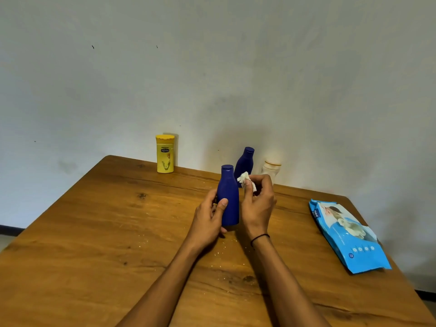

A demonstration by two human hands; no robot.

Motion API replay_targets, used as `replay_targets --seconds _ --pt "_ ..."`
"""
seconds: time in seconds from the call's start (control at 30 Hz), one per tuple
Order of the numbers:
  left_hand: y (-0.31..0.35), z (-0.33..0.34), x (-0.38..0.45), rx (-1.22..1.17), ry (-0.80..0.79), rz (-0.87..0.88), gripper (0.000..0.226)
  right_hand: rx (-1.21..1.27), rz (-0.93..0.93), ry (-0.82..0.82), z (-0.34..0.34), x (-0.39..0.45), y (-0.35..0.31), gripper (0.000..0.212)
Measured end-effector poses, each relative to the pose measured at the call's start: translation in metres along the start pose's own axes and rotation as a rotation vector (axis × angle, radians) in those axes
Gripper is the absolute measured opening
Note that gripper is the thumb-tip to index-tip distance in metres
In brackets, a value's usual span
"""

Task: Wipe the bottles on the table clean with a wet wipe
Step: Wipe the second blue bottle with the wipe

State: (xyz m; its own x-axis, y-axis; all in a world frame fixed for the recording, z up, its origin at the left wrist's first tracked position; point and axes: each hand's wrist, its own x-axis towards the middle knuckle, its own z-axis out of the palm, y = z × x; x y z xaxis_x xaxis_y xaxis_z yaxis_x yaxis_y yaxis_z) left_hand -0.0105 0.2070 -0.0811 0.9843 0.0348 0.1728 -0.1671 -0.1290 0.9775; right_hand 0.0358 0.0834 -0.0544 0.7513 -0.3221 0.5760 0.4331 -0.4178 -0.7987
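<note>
At frame centre the left hand [208,217] curls round the lower body of an upright blue bottle [228,197] standing on the surface [94,232], while the right hand [258,204], just beside its shoulder, pinches a crumpled wipe [246,181]. The bottle looks like smooth, stiff, light plastic, likely slick once wet, so the low waist grip suits it; the wipe is soft and limp. All caps are on, contents unseen; a second blue bottle [245,162], a pale bottle [271,168] and a yellow bottle [165,154] stand behind, and the wipe pack [349,237] lies at right.
</note>
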Motion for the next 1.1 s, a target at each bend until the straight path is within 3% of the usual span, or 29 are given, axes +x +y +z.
replay_targets --seconds 0.37,0.53,0.8,1.1 --pt "-0.012 -0.016 0.013 0.004 0.113 0.038 0.033 0.037 0.176 -0.023 0.01 -0.039 0.017 0.013" --pt "-0.015 -0.042 0.033 0.137 0.156 0.0 0.031 0.049 0.214 -0.003 0.01 -0.036 0.022 0.012" --pt "0.007 -0.047 0.11 0.094 0.125 -0.055 0.038 0.059 0.193 -0.031 0.011 -0.035 0.022 0.012" --pt "-0.021 -0.046 0.143 0.247 0.044 -0.074 0.045 0.076 0.217 -0.05 0.014 -0.031 0.028 0.012"
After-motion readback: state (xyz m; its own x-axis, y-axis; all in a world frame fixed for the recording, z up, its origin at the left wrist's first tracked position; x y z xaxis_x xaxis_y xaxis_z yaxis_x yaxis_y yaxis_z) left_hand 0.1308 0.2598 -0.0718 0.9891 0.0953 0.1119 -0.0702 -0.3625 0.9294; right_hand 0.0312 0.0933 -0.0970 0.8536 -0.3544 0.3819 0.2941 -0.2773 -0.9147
